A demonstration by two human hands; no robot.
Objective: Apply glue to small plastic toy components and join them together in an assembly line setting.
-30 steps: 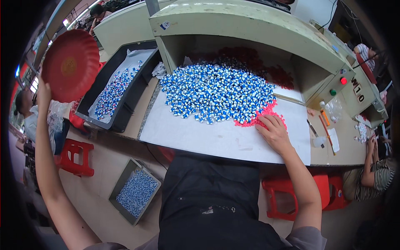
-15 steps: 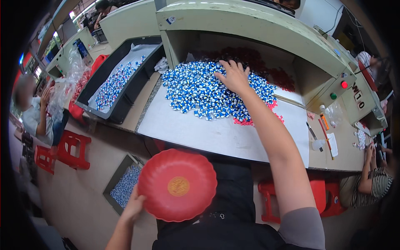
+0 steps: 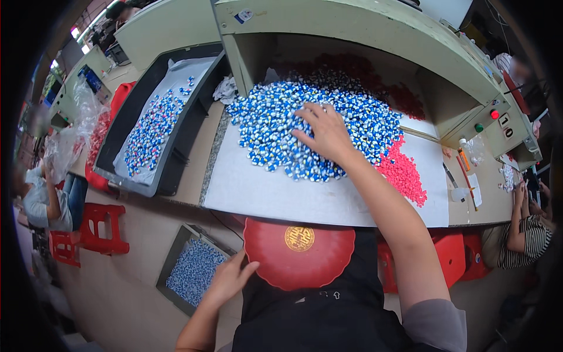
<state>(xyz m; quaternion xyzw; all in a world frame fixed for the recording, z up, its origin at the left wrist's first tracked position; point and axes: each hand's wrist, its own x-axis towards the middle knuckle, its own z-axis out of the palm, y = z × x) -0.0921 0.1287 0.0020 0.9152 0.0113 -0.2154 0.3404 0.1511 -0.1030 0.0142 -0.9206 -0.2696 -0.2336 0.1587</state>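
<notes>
A large heap of small blue-and-white pieces [image 3: 275,126] lies on a white sheet [image 3: 258,196] on the bench. On top of it rests my right hand [image 3: 325,135], palm down, fingers spread and slightly bent among the pieces. A red scalloped plate [image 3: 316,258] with a gold emblem sits over my lap, its far rim at the bench's front edge. My left hand [image 3: 229,277] is at the plate's left rim, thumb over the edge; its other fingers are partly hidden. Small pink pieces [image 3: 404,173] lie to the right of the heap.
A black tray [image 3: 170,167] with more pieces stands left of the heap; a grey bin [image 3: 176,255] of pieces is on the floor. Right are a knife [image 3: 450,176], a glue bottle [image 3: 464,144] and a co-worker's hands [image 3: 521,196]. A green cabinet [image 3: 352,23] overhangs the heap.
The red plate has moved right and up to the bench edge, my left hand moving with it. My right hand has drawn slightly nearer over the heap. More pink pieces show.
</notes>
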